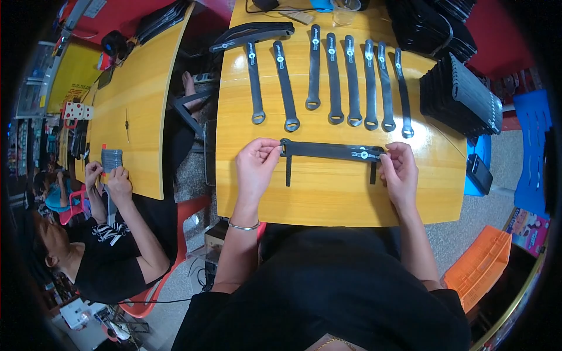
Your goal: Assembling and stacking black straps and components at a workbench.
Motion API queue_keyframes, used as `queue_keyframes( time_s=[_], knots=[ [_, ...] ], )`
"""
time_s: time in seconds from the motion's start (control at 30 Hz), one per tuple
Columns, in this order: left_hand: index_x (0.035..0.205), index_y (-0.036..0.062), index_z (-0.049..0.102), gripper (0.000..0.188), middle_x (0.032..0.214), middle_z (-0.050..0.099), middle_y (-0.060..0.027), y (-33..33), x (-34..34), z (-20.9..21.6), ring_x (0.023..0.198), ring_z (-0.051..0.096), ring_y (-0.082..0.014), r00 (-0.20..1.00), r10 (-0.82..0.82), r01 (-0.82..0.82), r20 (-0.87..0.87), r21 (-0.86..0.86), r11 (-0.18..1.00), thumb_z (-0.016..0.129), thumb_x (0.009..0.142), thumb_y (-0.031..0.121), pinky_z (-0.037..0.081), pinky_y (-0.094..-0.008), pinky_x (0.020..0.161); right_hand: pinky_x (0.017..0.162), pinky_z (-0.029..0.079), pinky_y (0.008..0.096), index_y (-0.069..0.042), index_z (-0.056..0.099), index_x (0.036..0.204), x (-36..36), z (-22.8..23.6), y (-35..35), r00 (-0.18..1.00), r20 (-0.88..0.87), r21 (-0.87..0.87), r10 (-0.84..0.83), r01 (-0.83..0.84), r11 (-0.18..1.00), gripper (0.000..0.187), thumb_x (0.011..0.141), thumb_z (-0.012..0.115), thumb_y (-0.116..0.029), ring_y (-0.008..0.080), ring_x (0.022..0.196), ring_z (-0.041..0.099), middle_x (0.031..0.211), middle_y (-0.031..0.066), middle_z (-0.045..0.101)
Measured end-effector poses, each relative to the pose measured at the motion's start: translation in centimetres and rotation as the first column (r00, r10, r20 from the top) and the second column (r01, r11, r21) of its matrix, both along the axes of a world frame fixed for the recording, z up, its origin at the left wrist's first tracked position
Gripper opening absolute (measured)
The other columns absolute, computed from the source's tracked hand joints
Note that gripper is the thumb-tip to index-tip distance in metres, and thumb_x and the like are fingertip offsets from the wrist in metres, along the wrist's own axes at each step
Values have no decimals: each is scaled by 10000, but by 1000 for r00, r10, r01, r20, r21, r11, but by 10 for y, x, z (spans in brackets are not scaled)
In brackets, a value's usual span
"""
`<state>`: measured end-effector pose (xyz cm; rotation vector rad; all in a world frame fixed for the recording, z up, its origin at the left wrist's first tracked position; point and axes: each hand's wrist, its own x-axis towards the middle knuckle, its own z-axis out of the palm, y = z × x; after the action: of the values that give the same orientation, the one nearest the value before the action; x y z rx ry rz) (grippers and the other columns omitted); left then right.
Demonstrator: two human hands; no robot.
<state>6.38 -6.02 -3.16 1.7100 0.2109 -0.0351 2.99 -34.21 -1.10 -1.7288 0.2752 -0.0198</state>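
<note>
A black strap (328, 150) with a slotted ring at one end and a pale printed mark is stretched flat, left to right, near the front of the table. My left hand (256, 167) pinches the ring end between thumb and fingers. The other end is pinched by my right hand (401, 171), beside the printed mark. Two narrow black strips, one on the left (288, 171) and one on the right (373, 173), show below the strap; whether they join it is unclear. Farther back, several similar straps (333, 79) lie side by side, ring ends toward me.
The yellow wooden table (328, 202) carries a stack of black folded straps (453, 96) at right and a black bundle (252, 36) at far left. A clear cup (345, 10) stands at the back. An orange crate (480, 266) sits at right. On the left, another person works at another table (140, 82).
</note>
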Motion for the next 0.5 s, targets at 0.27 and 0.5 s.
queue_keyframes(
  time_s=[0.27,0.5],
  knots=[
    [892,-35,624,83,750,619,-27,-1,1,-1,648,563,-49,1000,-4,4,7,-3,1000,636,814,-61,451,-164,581,521,435,176,-14,485,1045,1,-5,0,1000,10,-50,-8,8,999,198,876,587,-2,50,607,532,793,19,542],
    [889,-30,618,78,751,609,-15,1,0,-2,644,551,-37,1000,-13,13,17,3,1000,636,818,-58,435,-154,574,524,450,183,-10,480,1043,3,-7,2,1000,14,-52,-14,14,999,209,870,596,-1,45,596,518,774,18,538]
  ],
)
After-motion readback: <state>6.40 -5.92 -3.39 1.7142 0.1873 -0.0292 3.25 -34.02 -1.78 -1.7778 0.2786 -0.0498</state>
